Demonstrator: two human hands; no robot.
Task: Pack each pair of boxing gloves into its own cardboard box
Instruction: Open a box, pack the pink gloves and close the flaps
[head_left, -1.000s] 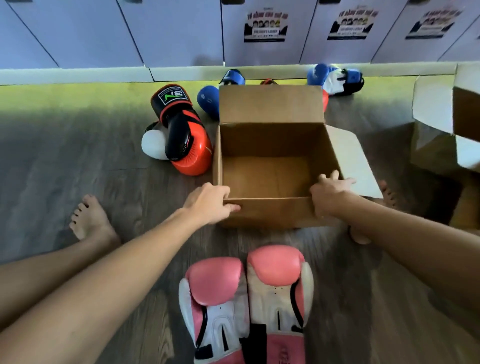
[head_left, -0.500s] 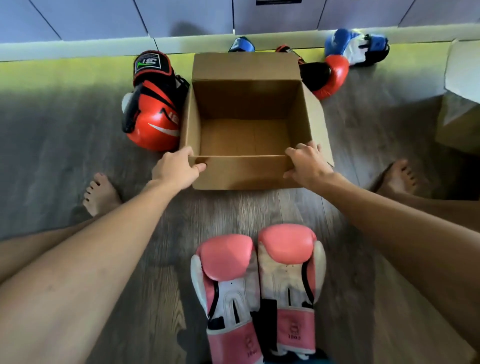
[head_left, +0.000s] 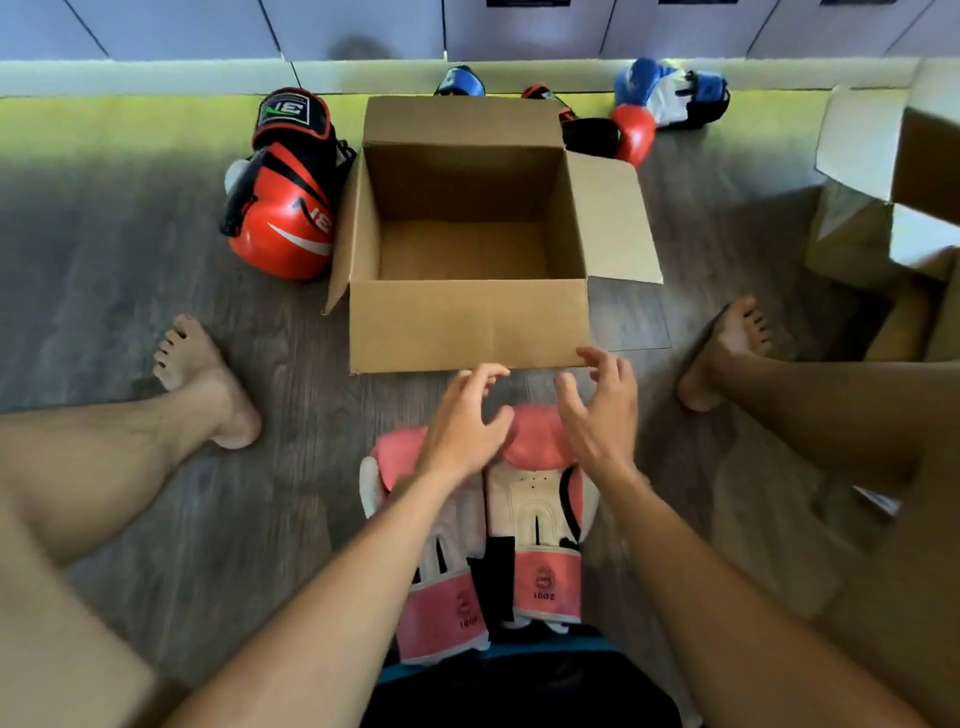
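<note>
Here, left hand (head_left: 462, 415) and right hand (head_left: 597, 410) hovered open, empty, over pink gloves (head_left: 543, 582), probably best lifted together into the box (head_left: 467, 327).

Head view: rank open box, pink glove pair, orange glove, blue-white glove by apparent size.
1. box
2. pink pair, nearest the camera, which enlarges it
3. orange glove
4. blue-white glove, farthest away, so its true size against the orange one is unsure
</note>
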